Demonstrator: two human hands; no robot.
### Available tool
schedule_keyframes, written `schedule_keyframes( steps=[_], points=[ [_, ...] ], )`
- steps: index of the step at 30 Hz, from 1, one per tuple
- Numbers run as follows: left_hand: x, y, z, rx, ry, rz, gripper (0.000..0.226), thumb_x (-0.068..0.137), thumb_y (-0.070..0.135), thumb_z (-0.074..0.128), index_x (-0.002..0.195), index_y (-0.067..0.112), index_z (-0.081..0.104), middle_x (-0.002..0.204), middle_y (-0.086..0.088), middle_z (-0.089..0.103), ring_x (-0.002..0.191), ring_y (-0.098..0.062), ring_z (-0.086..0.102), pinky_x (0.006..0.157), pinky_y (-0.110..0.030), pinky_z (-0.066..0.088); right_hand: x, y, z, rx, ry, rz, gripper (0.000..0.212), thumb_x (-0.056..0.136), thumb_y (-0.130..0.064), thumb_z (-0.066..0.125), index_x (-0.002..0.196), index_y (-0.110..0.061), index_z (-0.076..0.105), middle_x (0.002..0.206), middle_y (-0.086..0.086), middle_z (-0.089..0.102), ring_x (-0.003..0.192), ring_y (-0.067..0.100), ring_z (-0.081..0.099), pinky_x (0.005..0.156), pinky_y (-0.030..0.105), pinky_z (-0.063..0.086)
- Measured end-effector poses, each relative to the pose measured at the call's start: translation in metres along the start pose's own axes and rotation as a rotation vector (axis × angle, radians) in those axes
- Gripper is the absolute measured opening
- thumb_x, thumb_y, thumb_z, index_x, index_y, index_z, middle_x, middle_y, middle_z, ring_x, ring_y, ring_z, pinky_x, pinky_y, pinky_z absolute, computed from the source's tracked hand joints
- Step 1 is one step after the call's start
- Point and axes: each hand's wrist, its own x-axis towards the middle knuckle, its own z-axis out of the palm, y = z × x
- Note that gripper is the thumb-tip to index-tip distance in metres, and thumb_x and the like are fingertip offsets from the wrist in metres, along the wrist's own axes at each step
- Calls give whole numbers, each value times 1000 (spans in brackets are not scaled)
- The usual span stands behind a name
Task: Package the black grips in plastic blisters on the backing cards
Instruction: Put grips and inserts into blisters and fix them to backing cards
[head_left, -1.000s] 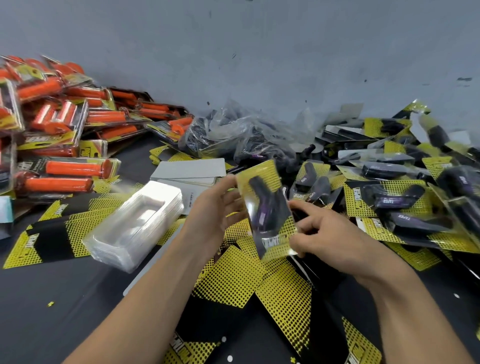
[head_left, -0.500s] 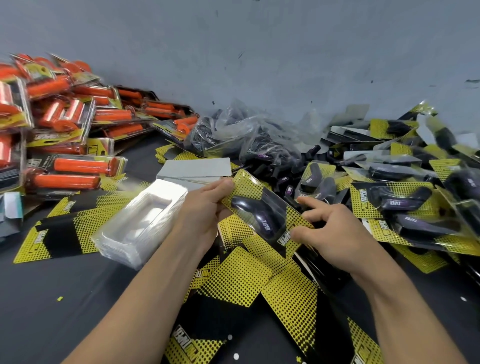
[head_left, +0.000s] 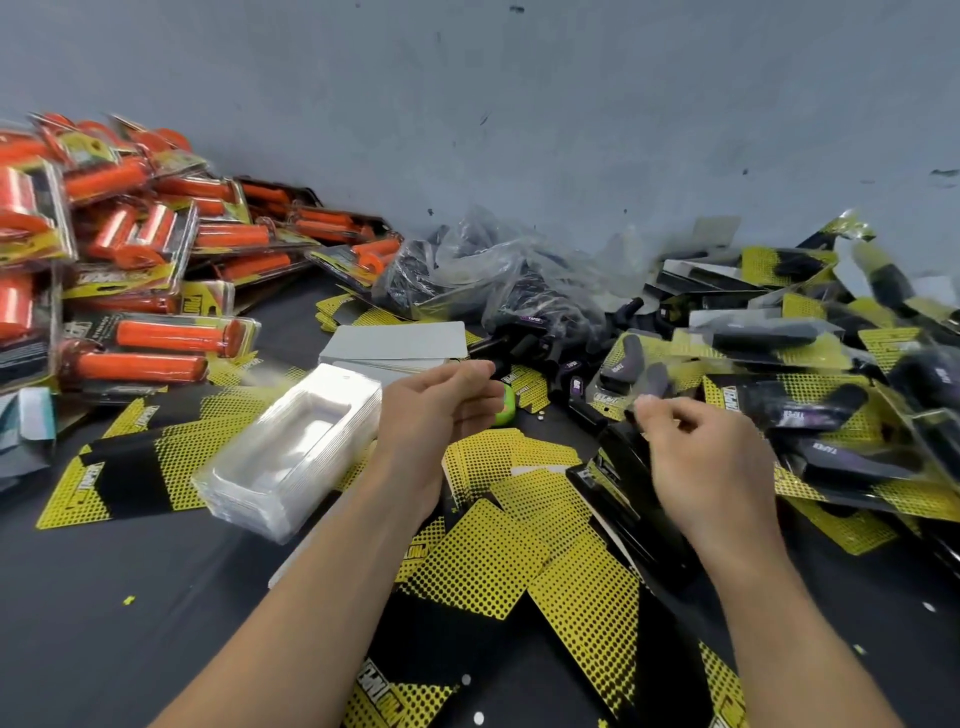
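Observation:
My left hand (head_left: 436, 410) hovers over the table centre, fingers loosely curled, holding nothing. My right hand (head_left: 701, 457) hangs beside it, fingers loosely curled and empty too. A stack of clear plastic blisters (head_left: 296, 447) lies left of my left hand. Yellow-and-black backing cards (head_left: 498, 566) fan out beneath both wrists. Loose black grips (head_left: 519, 340) lie just beyond my hands, spilling from a clear plastic bag (head_left: 493, 275). Finished packs of black grips (head_left: 810, 410) are heaped at the right.
Packs of orange grips (head_left: 156, 338) pile up at the left against the grey wall. A stack of grey cards (head_left: 400, 340) sits behind the blisters. A black stapler-like tool (head_left: 623, 483) lies under my right hand, and a small green object (head_left: 505, 408) by my left fingers.
Both hands held a carded black grip pack, tilted it flatter, and have let it go; it is no longer between them. The hands have drawn apart.

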Motion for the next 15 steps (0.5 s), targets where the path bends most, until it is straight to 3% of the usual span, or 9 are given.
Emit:
schedule_keyframes(
  steps=[2, 4, 7, 10, 13, 15],
  points=[
    [-4, 5, 3, 30, 28, 124, 8, 92, 8, 74, 90, 10, 82, 82, -13, 79, 70, -20, 77, 63, -22, 59, -4, -4, 5, -152, 45, -189, 16, 95, -35, 68, 89, -23, 78, 95, -9, 73, 95, 20, 60, 97, 47, 49],
    [-6, 14, -3, 201, 104, 321, 13, 90, 7, 75, 91, 17, 82, 77, -3, 79, 71, -15, 77, 65, -19, 59, -10, -7, 10, -217, 26, -289, 6, 91, -25, 72, 93, -22, 77, 102, -6, 73, 102, 16, 52, 103, 45, 41],
    [-2, 39, -28, 669, 305, 545, 19, 90, 16, 74, 96, 32, 82, 82, 16, 79, 77, 1, 74, 71, -9, 54, -21, -13, 20, -295, -47, -361, 21, 89, -20, 74, 110, -21, 77, 124, -2, 71, 124, 20, 52, 113, 38, 30],
    [7, 62, -65, 1123, 394, 463, 29, 93, 16, 70, 117, 31, 77, 108, 10, 78, 94, -7, 70, 90, -24, 55, -33, -21, 31, -277, -171, -459, 28, 89, -16, 74, 116, -24, 76, 126, -6, 70, 125, 16, 56, 111, 31, 33],
    [12, 76, -98, 1197, 305, 211, 40, 90, 19, 75, 128, 31, 72, 126, 5, 73, 105, -12, 64, 99, -35, 52, -43, -25, 44, -221, -381, -430, 32, 95, -24, 65, 126, -29, 70, 128, -9, 69, 121, 12, 59, 108, 31, 45],
    [12, 78, -111, 1254, 271, 110, 43, 86, 18, 79, 127, 30, 73, 121, 6, 73, 103, -13, 63, 94, -35, 54, -46, -23, 52, -255, -474, -384, 39, 98, -36, 59, 136, -31, 63, 136, -10, 63, 127, 13, 54, 111, 35, 42]
  ],
)
